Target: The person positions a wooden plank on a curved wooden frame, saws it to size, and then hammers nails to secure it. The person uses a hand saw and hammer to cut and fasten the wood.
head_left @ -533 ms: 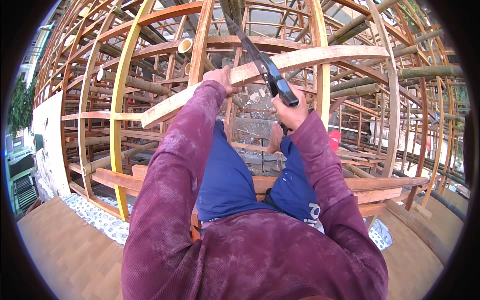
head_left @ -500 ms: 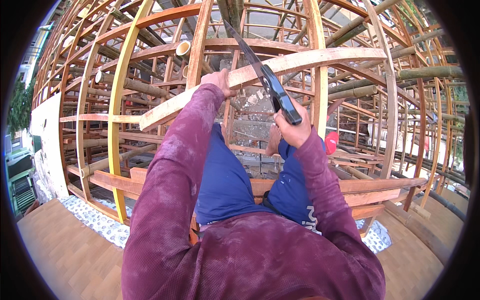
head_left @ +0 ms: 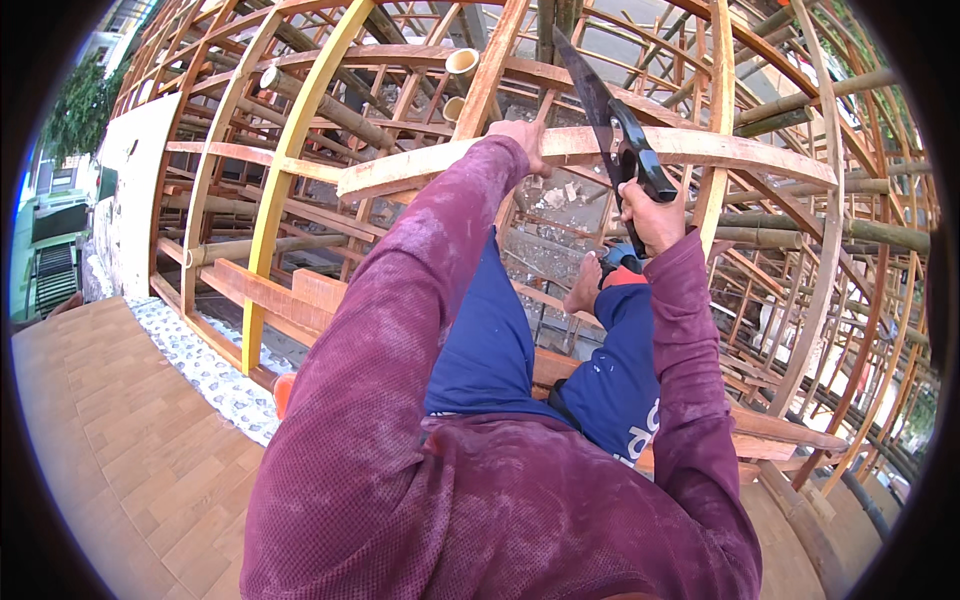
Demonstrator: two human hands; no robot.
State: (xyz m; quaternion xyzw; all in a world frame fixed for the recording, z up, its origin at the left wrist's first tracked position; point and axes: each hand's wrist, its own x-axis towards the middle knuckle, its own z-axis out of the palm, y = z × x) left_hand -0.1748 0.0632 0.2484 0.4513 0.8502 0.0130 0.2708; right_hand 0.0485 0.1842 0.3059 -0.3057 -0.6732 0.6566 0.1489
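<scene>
Wooden plank (head_left: 578,147) over gap (head_left: 545,235), clasped by left hand (head_left: 522,142); right hand (head_left: 655,216) grips saw (head_left: 604,115), seemingly at edge

Maroon up top, a fine-textured shirt (head_left: 560,510) with long sleeves (head_left: 385,300) blotched in pale smudges (head_left: 430,214), then blue trousers (head_left: 490,345) with white lettering (head_left: 643,432) down the right leg (head_left: 615,365), left hand (head_left: 520,143) and right hand (head_left: 656,217) both bare!

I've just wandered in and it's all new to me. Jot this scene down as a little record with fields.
Left hand: gripping a pale wooden board
Right hand: holding a saw by its black handle
Saw tip: pointing away from the person
Board direction: roughly crosswise
Around: yellow post, bamboo pole
Lower left: tan floor
</scene>
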